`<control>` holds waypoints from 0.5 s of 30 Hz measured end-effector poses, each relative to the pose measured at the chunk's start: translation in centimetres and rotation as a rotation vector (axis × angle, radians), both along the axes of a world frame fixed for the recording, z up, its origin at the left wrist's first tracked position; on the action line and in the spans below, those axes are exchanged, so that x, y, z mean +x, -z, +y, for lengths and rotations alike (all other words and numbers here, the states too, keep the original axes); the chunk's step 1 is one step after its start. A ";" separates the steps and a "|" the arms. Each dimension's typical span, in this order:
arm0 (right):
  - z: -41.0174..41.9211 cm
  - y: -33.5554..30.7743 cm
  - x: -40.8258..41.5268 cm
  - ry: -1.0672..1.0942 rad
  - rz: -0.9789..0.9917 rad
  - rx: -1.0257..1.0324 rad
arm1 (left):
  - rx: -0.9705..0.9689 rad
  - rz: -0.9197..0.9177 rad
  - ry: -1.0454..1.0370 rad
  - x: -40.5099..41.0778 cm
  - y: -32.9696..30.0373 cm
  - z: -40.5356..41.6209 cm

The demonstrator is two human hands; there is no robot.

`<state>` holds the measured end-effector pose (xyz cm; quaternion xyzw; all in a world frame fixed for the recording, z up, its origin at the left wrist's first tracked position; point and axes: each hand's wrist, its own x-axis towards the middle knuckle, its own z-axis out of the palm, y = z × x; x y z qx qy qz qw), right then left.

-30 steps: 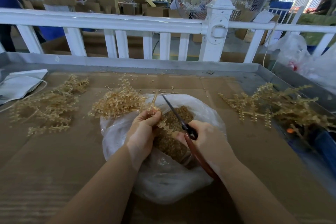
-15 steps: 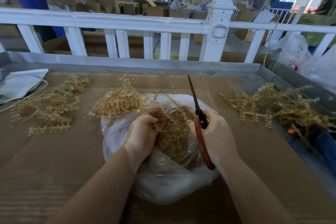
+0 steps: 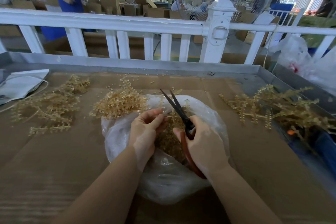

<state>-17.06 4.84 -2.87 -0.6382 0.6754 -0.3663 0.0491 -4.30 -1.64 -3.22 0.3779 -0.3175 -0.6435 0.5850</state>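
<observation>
Bag [image 3: 163, 178] at middle of table [image 3: 72, 160] holds amber beads [image 3: 169, 143]. Left hand [image 3: 145, 132] pinches a sprig [image 3: 171, 114]; right hand [image 3: 205, 143] grips scissors [image 3: 179, 109], blades parted.

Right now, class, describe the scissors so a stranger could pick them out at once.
Below the white railing, a clear plastic bag sits midway along the table. Over it the right hand grips the scissors, the left hand pinching a sprig. Only they have dark blades and red-brown handles among pale golden sprigs.
</observation>
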 end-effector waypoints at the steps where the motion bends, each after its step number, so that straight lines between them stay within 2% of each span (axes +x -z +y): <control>1: -0.1 0.3 0.1 0.013 0.028 0.017 | -0.014 -0.022 0.002 0.0 0.1 0.1; 9: -0.5 1.7 0.5 0.098 0.157 0.067 | -0.061 -0.225 -0.039 -0.2 0.5 0.5; 13: -0.7 2.0 0.5 0.123 0.184 0.074 | -0.130 -0.220 -0.030 -0.1 0.6 0.8; 15: -0.7 2.1 0.5 0.130 0.183 0.073 | -0.146 -0.279 -0.033 -0.1 0.5 0.9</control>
